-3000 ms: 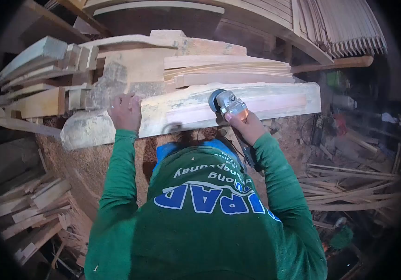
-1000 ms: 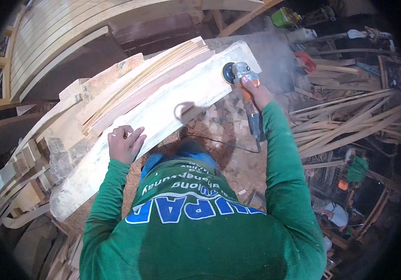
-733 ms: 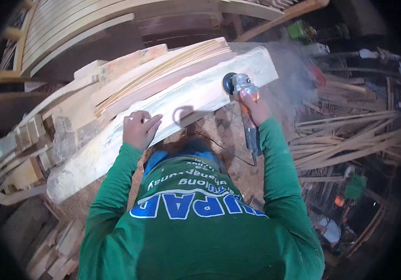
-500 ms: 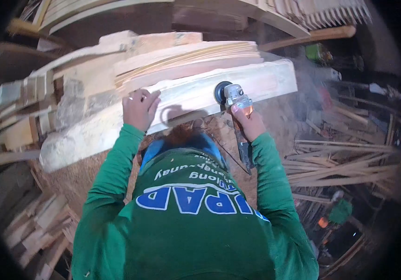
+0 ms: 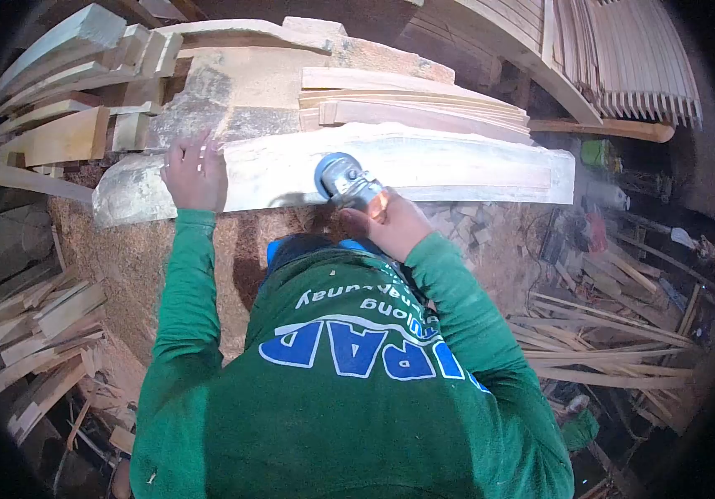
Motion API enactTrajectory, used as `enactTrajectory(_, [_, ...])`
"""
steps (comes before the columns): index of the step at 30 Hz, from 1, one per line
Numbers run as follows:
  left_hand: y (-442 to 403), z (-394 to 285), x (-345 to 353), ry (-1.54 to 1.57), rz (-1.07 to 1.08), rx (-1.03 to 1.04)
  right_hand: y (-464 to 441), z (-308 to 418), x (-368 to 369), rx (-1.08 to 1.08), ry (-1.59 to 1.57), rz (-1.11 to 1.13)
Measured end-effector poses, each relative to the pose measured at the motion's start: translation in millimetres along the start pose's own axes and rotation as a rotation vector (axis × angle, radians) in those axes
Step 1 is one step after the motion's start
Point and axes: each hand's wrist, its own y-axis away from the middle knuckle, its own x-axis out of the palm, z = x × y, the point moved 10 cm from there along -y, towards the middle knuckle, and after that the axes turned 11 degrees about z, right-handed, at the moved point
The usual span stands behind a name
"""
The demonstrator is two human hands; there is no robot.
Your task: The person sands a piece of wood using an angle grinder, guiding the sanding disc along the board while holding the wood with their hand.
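Note:
A long pale wooden plank (image 5: 490,170) lies crosswise in front of me, its left end rough and grey. My right hand (image 5: 395,224) grips an angle grinder (image 5: 349,181) from the near side. The grinder's round disc (image 5: 330,173) is at the plank's face near the middle; whether it touches cannot be made out. On the left part of the plank, my left hand (image 5: 197,176) rests with fingers stretched toward the far edge, holding nothing. A ring shows on one finger.
Behind the plank, thin boards (image 5: 424,112) are stacked beside a grey-stained block (image 5: 199,100). Wood offcuts (image 5: 58,320) pile up at left, and loose strips (image 5: 607,353) lie at right. Sawdust (image 5: 125,258) covers the floor. Slatted wooden pieces (image 5: 632,66) stand at upper right.
The grinder in my right hand has moved left along the plank. My left hand has also shifted left, its curled fingers now laid flatter. The camera view has tilted and shifted.

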Motion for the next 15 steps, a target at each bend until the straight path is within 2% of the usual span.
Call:
enactTrajectory(5, [10, -15, -3, 0.116, -0.134, 0.143, -5, 45, 29, 0.001, 0.092, 0.218])
enactTrajectory(8, [9, -36, 6, 0.180, -0.036, 0.129, 9, 40, 18, -0.013, 0.046, 0.109])
enactTrajectory(11, [13, -77, 16, 0.222, 0.035, 0.247, 33, 11, -6, -0.010, 0.120, -0.187])
enactTrajectory(12, [17, -89, 24, 0.227, 0.025, 0.289, 36, -7, -10, 0.029, 0.055, -0.174])
enactTrajectory(15, [23, -142, 46, 0.235, 0.182, 0.405, 55, -56, -36, 0.099, -0.148, -0.183])
